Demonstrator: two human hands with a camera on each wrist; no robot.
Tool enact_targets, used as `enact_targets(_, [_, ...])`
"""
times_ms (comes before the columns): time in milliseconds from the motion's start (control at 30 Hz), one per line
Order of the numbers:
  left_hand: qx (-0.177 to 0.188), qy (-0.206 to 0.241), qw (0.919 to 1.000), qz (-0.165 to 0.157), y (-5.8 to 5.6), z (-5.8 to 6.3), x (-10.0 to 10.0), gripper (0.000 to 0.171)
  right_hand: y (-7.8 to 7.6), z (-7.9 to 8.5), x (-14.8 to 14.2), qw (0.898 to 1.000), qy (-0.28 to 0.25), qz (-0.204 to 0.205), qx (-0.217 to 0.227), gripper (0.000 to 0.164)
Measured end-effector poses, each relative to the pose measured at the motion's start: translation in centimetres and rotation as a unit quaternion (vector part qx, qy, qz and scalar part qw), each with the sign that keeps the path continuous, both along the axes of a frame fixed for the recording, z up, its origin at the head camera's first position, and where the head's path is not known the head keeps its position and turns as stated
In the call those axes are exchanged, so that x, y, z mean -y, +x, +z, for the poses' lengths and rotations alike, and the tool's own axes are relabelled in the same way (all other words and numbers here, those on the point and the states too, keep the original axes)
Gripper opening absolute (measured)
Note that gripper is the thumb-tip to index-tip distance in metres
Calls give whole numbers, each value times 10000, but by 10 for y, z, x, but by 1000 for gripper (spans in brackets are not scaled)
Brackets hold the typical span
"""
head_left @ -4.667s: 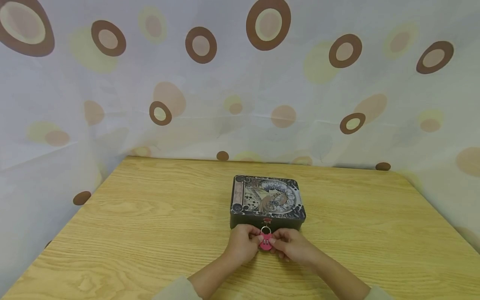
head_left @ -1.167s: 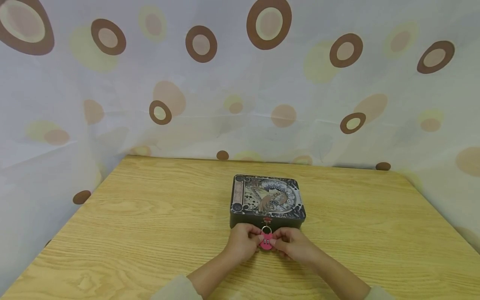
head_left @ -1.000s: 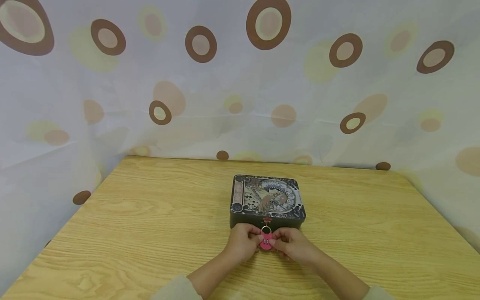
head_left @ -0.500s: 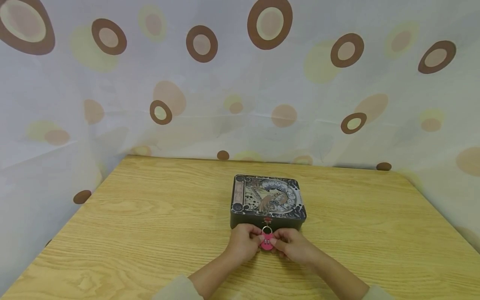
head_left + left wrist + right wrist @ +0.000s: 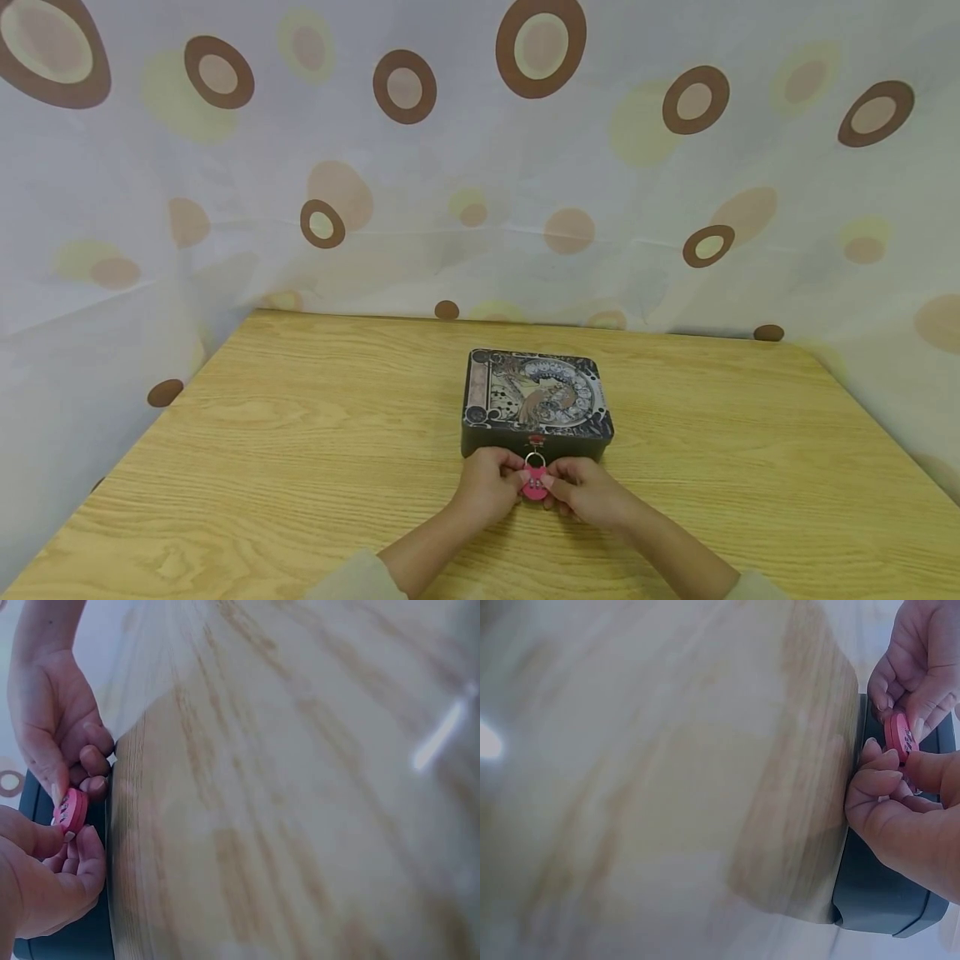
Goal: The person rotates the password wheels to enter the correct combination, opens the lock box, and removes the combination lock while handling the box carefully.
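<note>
A pink combination padlock (image 5: 535, 483) hangs by its metal shackle at the red clasp (image 5: 536, 441) on the front of a dark tin box (image 5: 540, 396). The box's lid is closed and printed with a clock-like design. My left hand (image 5: 483, 487) pinches the padlock's left side between thumb and fingers. From the right, my right hand (image 5: 592, 493) pinches the other side, its thumb by the number dials. In the left wrist view the padlock (image 5: 71, 811) shows its dials between both hands. The right wrist view has the padlock (image 5: 901, 737) edge-on; the digits are too small to read.
The box rests on a wood-grain table (image 5: 322, 433). Behind and beside the table hangs a pale curtain (image 5: 465, 167) with brown, peach and yellow circles. Light-coloured sleeves (image 5: 358, 579) show at the bottom edge.
Hardly anything differs. Both hands keep their pinch on the padlock, and the box stays where it was. The whole head view has drifted very slightly.
</note>
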State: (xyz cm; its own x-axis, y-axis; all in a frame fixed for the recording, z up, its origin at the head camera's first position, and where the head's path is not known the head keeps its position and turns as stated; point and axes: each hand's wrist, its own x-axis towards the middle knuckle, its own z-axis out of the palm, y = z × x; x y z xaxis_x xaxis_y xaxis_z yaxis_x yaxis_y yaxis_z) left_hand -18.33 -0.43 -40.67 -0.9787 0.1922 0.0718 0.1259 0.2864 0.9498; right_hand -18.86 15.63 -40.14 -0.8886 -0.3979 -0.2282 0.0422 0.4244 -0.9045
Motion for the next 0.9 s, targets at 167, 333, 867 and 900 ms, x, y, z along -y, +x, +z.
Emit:
enact_targets(167, [10, -16, 10000, -5, 0, 0, 0, 8, 0, 0, -1, 10000, -28, -12, 8, 23])
enact_targets(333, [31, -29, 10000, -29, -1, 0, 1, 9, 1, 2, -2, 10000, -70, -27, 12, 24])
enact_targets(867, [-26, -130, 9999, 58, 1, 1, 0, 8, 1, 1, -2, 9998, 75, -170, 10, 21])
enact_targets(900, [-64, -147, 9998, 69, 1, 1, 0, 8, 1, 1, -1, 9998, 71, -177, -2, 20])
